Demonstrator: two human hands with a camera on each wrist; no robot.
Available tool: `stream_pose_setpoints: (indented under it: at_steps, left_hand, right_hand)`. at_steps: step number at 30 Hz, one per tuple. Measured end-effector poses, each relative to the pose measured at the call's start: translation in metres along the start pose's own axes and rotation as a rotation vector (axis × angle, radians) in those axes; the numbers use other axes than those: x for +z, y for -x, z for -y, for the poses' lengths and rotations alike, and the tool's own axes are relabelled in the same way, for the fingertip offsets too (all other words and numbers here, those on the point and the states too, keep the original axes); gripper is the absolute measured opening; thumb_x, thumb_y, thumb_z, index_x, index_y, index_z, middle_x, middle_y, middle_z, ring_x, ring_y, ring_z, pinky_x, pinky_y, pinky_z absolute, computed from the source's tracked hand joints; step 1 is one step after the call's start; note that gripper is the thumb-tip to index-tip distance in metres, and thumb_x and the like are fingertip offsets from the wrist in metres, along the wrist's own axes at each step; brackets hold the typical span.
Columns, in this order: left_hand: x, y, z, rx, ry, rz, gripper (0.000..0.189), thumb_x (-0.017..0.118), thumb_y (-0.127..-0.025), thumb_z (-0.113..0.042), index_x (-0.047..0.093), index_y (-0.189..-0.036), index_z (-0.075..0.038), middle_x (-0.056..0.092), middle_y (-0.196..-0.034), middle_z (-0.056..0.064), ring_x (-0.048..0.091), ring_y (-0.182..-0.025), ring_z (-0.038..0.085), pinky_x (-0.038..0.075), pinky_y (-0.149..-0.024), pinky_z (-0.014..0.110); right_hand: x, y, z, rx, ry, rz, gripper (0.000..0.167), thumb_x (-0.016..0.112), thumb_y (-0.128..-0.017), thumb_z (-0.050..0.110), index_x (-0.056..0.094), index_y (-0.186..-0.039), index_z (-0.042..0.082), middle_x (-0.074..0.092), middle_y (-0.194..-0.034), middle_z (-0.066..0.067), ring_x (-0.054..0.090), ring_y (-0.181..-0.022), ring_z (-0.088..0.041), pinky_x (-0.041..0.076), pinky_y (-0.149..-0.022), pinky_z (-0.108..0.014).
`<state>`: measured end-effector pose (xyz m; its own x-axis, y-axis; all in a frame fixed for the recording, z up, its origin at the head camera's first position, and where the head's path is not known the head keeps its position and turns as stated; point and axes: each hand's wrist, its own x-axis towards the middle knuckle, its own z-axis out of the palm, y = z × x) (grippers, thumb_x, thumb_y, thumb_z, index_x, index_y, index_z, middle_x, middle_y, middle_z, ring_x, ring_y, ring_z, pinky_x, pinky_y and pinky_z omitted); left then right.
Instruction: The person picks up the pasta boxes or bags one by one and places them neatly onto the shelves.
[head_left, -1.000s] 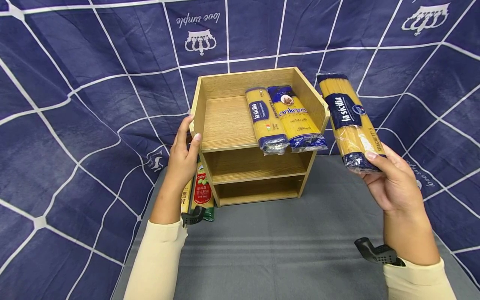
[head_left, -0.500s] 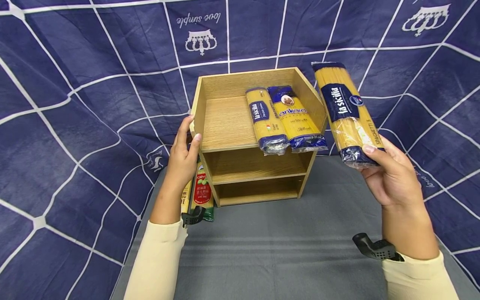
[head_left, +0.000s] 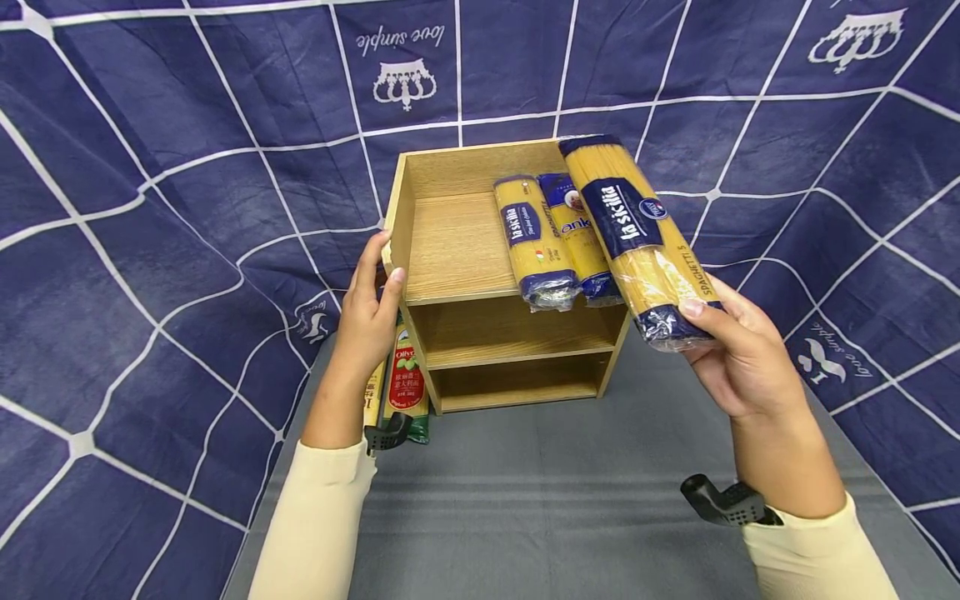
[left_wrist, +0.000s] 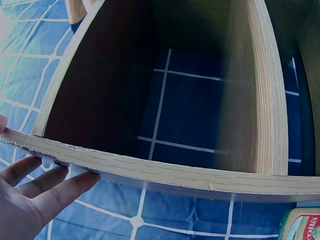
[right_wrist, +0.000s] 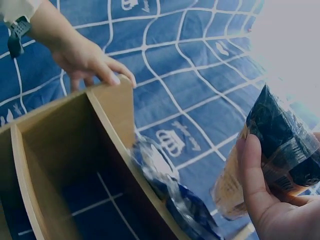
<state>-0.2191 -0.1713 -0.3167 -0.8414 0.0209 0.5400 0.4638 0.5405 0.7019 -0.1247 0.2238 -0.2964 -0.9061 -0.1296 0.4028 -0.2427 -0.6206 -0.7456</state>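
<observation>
My right hand grips the lower end of a la sicilia spaghetti pack, thumb on top. The pack tilts up over the right side of a wooden shelf unit, overlapping its side panel in the head view. My left hand holds the front edge of the unit's left panel, with its thumb on the inner side and its fingers along the outside. On the top shelf lie another la sicilia pack and, to its right, a yellow and blue Ankara pasta pack, partly hidden behind the held one.
Two more pasta packs stand by the unit's left side, one with a red and green label, the other yellow. Two lower compartments open to the front. A grey cloth covers the table, and blue checked fabric surrounds it.
My right hand has lifted the spaghetti pack slightly, then carried it left from beside the unit to over the Ankara pack. My left hand has stayed on the panel.
</observation>
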Motion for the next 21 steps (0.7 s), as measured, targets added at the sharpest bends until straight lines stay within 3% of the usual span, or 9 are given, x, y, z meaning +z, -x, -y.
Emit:
stream_pose_setpoints:
  at_steps: [12, 21]
  left_hand:
    - [0.0, 0.0, 0.0, 0.006, -0.001, -0.006, 0.05, 0.049, -0.107, -0.035, 0.033, -0.154, -0.037, 0.039, -0.16, 0.01, 0.052, -0.135, 0.037, 0.04, -0.112, 0.059]
    - [0.0, 0.0, -0.001, 0.009, -0.006, -0.009, 0.05, 0.05, -0.107, -0.034, 0.034, -0.154, -0.036, 0.039, -0.16, 0.009, 0.049, -0.138, 0.035, 0.037, -0.114, 0.059]
  right_hand:
    - [0.022, -0.003, -0.019, 0.104, 0.139, 0.042, 0.039, 0.039, -0.102, -0.006, 0.051, -0.139, -0.001, 0.07, -0.108, -0.005, 0.07, -0.091, -0.011, 0.058, -0.077, -0.023]
    - [0.037, -0.004, -0.031, 0.189, 0.111, 0.069, 0.04, 0.044, -0.102, -0.004, 0.047, -0.141, 0.002, 0.068, -0.114, -0.004, 0.07, -0.095, -0.011, 0.059, -0.08, -0.023]
